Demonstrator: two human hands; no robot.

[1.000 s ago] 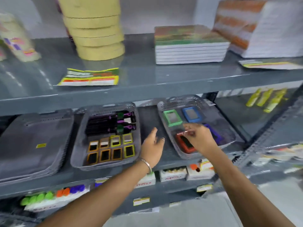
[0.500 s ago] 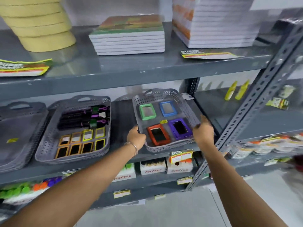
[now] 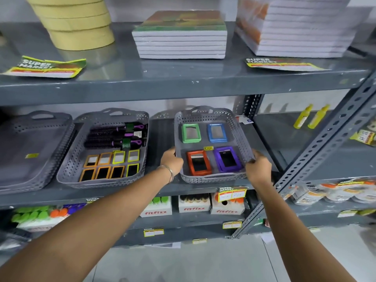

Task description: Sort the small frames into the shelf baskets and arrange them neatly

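Note:
A grey perforated basket (image 3: 240,127) sits on the middle shelf. Inside it lie a green frame (image 3: 190,133), a blue frame (image 3: 217,132), an orange-red frame (image 3: 198,163) and a purple frame (image 3: 227,159), two by two. My left hand (image 3: 172,162) grips the basket's left wall near the front. On the right wall, my right hand (image 3: 258,167) holds the front corner. A second basket (image 3: 71,169) to the left holds several small orange and yellow frames (image 3: 110,164) in two rows.
Purple-handled hairbrushes (image 3: 116,136) lie at the back of the left basket. A stack of empty baskets (image 3: 30,147) is farther left. A slanted steel upright (image 3: 317,147) stands just right of my right hand. Notebooks (image 3: 180,40) and tape rolls (image 3: 79,23) fill the shelf above.
My right hand has left the orange-red frame inside the basket. Both hands have come to the right basket's sides and gripped them, and the view has swung right and nearer.

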